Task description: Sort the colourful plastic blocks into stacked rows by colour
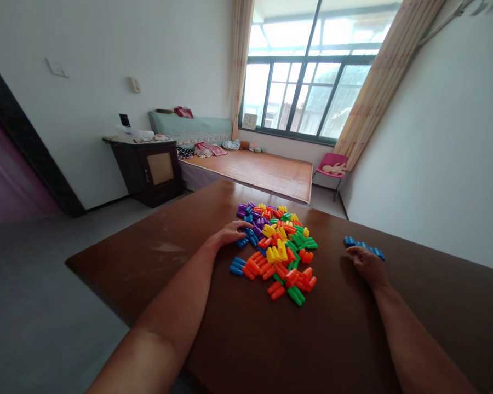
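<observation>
Walls [168,49]: plain white
Floor [66,306]: grey
Sliding window [304,61]: dark-framed, bright with daylight
Curtains [382,82]: patterned beige, flanking the glass
Bed [258,168]: pale green headboard [201,125]
Bedside cabinet [160,171]: dark brown
Chair [332,159]: pink, metal-legged

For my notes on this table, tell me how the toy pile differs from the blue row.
Colour: the toy pile mixes purple, blue, green, yellow and orange; the blue row shows only blue.
Arrangement: the toy pile is jumbled; the blue row runs in a line.
Size: the toy pile covers more surface than the blue row.
Shared: both lie on the brown table.
</observation>
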A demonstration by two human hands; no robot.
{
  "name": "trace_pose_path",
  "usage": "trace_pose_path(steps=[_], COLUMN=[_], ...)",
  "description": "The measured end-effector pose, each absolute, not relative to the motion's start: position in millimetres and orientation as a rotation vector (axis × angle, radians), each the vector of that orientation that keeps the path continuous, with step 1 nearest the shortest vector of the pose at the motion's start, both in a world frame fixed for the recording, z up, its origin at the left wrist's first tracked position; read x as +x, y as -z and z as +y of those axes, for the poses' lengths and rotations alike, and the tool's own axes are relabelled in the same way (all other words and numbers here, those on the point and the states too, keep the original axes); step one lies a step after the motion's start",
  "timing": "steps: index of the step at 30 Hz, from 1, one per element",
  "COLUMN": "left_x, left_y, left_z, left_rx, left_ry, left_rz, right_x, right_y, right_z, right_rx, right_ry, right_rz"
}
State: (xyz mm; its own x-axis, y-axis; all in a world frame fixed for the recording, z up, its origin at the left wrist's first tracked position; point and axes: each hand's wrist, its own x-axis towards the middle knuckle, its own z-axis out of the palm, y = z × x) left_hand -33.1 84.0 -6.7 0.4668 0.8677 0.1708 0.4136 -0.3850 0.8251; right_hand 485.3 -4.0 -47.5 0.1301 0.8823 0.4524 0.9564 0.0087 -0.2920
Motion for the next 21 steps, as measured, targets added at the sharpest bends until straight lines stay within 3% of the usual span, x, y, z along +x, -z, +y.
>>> trace_pose_path(steps=[7, 12, 16, 21], left_x=[-33.3, -29.6, -19.9, -12.5], left_y=[11.5, 3.6, -7.2, -21.1], left_z=[86.8, 79.4, 68.5, 56.7], left_rx=[1.722, 1.468, 1.447, 1.452], left_ry=[-0.942, -0.995, -0.940, -0.953], left_rz=[0.930, 0.806, 0.673, 0.554], right_x=[459.1, 346.1, 239.2, 179.0], right_y=[33.2, -14.3, -48.1, -58.2], right_z=[-9.5, -4.2, 1.0, 9.8], right_rx=[-1.793, -1.470, -1.137, -1.104], right_ry=[0.295, 0.119, -0.088, -0.273], right_rz=[-1.828, -1.788, -2.148, -2.275])
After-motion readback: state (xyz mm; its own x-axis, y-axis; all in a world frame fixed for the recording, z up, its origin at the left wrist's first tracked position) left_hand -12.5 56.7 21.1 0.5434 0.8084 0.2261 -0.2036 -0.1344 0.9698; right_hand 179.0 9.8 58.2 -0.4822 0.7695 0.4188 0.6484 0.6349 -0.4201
